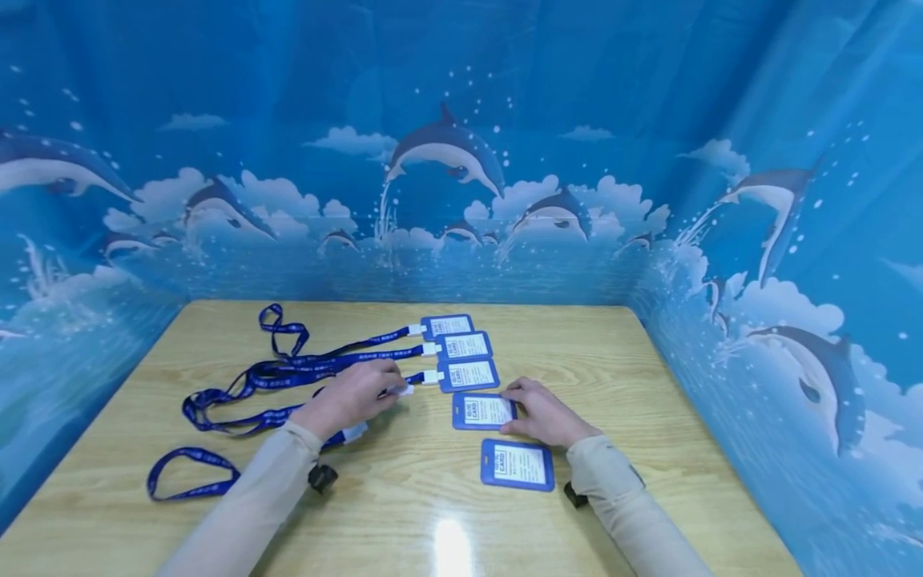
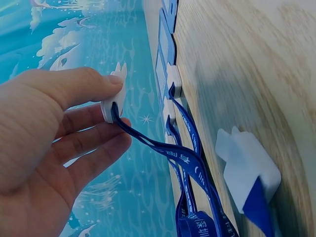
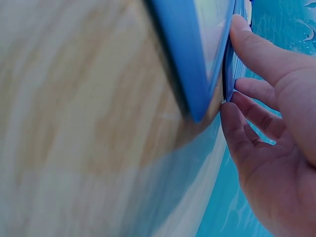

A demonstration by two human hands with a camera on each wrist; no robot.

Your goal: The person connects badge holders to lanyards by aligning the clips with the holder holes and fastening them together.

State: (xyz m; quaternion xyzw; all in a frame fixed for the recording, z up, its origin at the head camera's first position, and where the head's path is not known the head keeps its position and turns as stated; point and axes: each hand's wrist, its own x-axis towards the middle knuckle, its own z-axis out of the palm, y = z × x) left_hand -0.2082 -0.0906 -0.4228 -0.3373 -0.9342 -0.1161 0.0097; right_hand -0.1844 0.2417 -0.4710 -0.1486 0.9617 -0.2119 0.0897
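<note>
My left hand [image 1: 351,394] pinches a white plastic clip [image 2: 110,109] between thumb and fingers, raised off the table. From that clip trails a blue printed lanyard [image 2: 163,147]. At the right, my right hand [image 1: 542,414] grips the right end of a blue badge holder [image 1: 481,410] with a white card inside, which lies on the table. In the right wrist view, the thumb and fingers meet the holder's edge. Nearer me lies another loose blue badge holder [image 1: 517,465]. Below the left hand, a second lanyard's white clip [image 2: 252,170] rests on the wood.
Beyond the hands, three badge holders [image 1: 469,374] lie in a column, clipped to blue lanyards [image 1: 270,374] stretching left. A lanyard loop [image 1: 193,453] lies at the front left. The wooden table [image 1: 389,513] is bordered by a dolphin-print curtain [image 1: 447,272].
</note>
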